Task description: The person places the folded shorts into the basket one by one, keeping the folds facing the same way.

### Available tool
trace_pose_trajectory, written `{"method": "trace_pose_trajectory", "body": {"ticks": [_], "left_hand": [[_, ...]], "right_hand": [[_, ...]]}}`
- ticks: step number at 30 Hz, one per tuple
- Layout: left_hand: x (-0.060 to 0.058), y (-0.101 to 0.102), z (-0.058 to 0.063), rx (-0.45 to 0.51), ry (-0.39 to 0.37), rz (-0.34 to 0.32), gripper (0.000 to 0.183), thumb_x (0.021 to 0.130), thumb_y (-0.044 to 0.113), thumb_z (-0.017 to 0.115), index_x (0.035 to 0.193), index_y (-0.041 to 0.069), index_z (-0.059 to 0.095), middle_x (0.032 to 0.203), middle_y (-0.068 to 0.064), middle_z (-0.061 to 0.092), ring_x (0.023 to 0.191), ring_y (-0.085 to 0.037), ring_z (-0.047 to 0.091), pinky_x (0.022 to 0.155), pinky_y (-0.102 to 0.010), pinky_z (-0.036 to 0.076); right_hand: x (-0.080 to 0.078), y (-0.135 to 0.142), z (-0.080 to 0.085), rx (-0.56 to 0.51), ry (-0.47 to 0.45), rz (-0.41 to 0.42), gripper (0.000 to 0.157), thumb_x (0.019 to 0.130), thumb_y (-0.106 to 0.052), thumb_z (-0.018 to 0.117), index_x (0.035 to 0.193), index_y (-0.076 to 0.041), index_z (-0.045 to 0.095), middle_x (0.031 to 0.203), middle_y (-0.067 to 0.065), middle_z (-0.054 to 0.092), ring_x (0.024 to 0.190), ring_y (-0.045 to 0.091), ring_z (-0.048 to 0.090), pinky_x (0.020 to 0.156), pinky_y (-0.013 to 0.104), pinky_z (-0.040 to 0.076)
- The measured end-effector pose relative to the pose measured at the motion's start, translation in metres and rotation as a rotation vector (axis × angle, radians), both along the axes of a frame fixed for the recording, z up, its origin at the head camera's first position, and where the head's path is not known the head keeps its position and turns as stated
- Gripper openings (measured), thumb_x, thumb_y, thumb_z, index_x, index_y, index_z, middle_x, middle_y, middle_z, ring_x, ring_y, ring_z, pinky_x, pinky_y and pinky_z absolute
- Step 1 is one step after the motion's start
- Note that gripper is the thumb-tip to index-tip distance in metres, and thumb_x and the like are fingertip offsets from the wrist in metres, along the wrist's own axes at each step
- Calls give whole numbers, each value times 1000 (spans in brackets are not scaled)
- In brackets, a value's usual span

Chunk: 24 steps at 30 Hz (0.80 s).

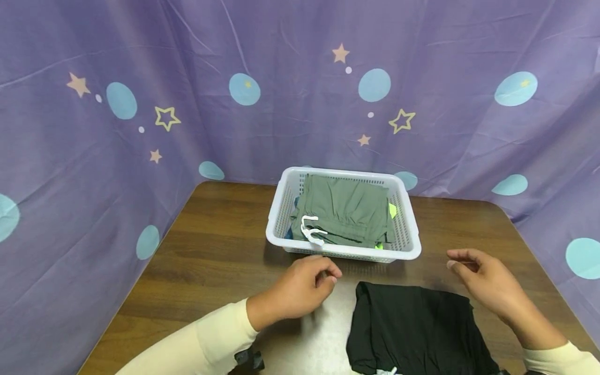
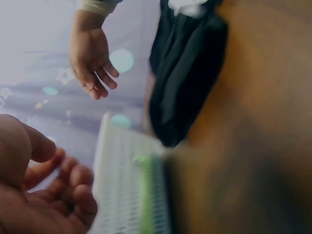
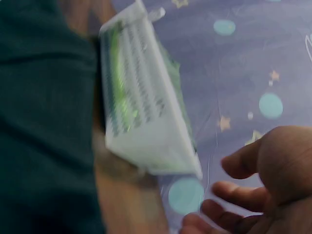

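My left hand [image 1: 300, 287] hovers in front of the white basket [image 1: 347, 252], fingers loosely bent and holding nothing. To the right, my right hand [image 1: 491, 284] is above the table beside a black folded garment [image 1: 417, 328], also with nothing in it; the right wrist view shows its fingers [image 3: 239, 195] spread apart. The black garment lies flat between the hands, a bit of white cord [image 1: 386, 371] at its near edge. Inside the basket rests a folded grey-green garment [image 1: 349, 205] with a white drawstring [image 1: 309, 229] trailing over it.
Under the green garment, bright yellow-green cloth [image 1: 392, 210] and blue cloth [image 1: 288, 233] peek out. The basket stands near the far edge of the brown wooden table [image 1: 206, 234]. A purple curtain [image 1: 290, 125] with stars and blue dots hangs behind and at both sides.
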<state>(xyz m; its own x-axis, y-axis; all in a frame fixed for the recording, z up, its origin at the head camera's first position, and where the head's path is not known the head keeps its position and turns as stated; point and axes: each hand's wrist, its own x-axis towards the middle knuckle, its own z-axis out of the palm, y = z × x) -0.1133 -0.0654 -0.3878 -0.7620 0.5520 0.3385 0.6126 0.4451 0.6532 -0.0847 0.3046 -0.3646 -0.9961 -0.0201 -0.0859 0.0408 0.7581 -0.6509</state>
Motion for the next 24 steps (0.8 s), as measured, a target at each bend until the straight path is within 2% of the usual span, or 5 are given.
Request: {"method": "trace_pose_trajectory", "body": {"ticks": [6,10,13,20,24], "left_hand": [[8,8,-29,-96,-378,37,15,87,15,58,100,11,63,80,10,60,60,-2,55,59,-21,46],[11,15,-42,30,-707,35,14,86,9,58,97,2,59,74,-7,62,54,-14,58,48,-28,49],[14,19,-47,102,-907,28,9,88,7,55,93,0,57,76,-16,62,55,-21,59,42,-34,49],[17,27,-52,120,-1089,-20,17,90,7,48,91,-4,62,85,-15,62,63,-25,64,45,-38,52],[18,31,-50,130,-1135,-33,17,89,4,46,91,-4,61,85,-16,62,65,-27,64,42,-37,50]], "right_hand": [[20,29,-21,4,-229,-5,74,93,-57,42,131,7,43,119,24,55,95,29,58,67,38,51],[28,44,-34,-2,-356,-42,86,91,-60,43,132,15,34,106,20,57,87,25,57,63,37,51],[31,49,-43,2,-416,-46,84,92,-59,44,127,17,37,92,14,55,77,22,55,59,38,49],[37,50,-59,21,-529,-52,74,89,-56,50,109,15,55,82,9,59,75,22,58,59,39,50],[43,48,-63,-12,-542,11,62,92,-51,50,93,10,62,65,6,57,59,19,57,54,38,50]]}}
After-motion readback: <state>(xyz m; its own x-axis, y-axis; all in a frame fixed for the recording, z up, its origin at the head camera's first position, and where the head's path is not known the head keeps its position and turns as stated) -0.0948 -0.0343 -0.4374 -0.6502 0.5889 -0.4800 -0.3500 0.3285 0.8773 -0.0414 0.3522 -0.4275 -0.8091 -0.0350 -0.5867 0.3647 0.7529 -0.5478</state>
